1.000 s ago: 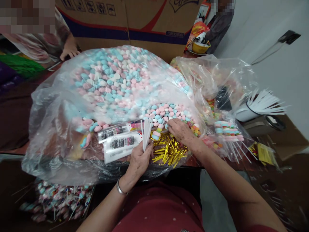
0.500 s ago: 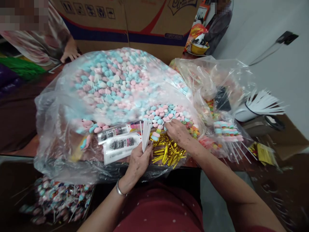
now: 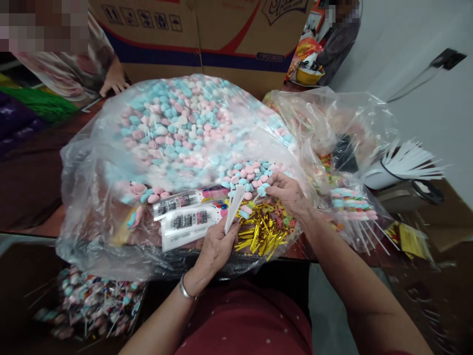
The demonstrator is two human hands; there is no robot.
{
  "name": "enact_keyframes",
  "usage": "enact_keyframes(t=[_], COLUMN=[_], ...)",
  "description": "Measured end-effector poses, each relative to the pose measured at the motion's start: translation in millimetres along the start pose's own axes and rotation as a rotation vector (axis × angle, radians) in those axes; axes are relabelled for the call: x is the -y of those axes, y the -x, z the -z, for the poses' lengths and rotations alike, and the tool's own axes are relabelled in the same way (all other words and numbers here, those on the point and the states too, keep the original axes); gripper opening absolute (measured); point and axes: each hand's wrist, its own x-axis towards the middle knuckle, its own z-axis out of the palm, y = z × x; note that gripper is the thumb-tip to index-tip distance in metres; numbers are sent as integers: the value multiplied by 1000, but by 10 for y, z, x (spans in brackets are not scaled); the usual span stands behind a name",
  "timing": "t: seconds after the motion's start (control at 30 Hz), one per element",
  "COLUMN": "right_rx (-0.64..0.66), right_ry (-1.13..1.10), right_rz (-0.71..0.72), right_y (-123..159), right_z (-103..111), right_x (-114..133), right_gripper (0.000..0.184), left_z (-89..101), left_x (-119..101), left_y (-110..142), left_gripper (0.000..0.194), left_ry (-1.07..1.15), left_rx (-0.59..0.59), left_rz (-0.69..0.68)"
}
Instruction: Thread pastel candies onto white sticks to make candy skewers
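Observation:
My left hand is closed around a fan of white sticks. Beside the bundle, a small stack of pink and blue marshmallows sits on a stick angled up to the right. Between thumb and fingertips, my right hand pinches a light blue marshmallow close to that stick's tip; whether they touch I cannot tell. Loose pink, white and blue marshmallows spill from the large clear bag just behind. Below my right hand lie gold twist ties and ring-shaped gummies.
The big marshmallow bag covers most of the table. Printed plastic packets lie left of my left hand. At right are finished candy skewers and a container of white sticks. A co-worker's hand rests behind, near a carton.
My right hand has drawn up and to the right from the pile's edge, and a blue marshmallow now shows in its fingertips. My left hand keeps its sticks, now tilted more rightward.

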Motion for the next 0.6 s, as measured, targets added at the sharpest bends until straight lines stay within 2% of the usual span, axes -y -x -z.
enact_keyframes(t=[0.33, 0.6], right_rx=[68, 18], right_ry=[-203, -235], right_rz=[-28, 7], right_y=[36, -8], right_z=[-143, -135], right_x=[45, -15], right_gripper=[37, 34], left_z=[-26, -15], left_x=[40, -6], left_y=[-17, 2], left_gripper=[26, 27], left_ry=[15, 33], left_rx=[-17, -35], left_rz=[2, 11])
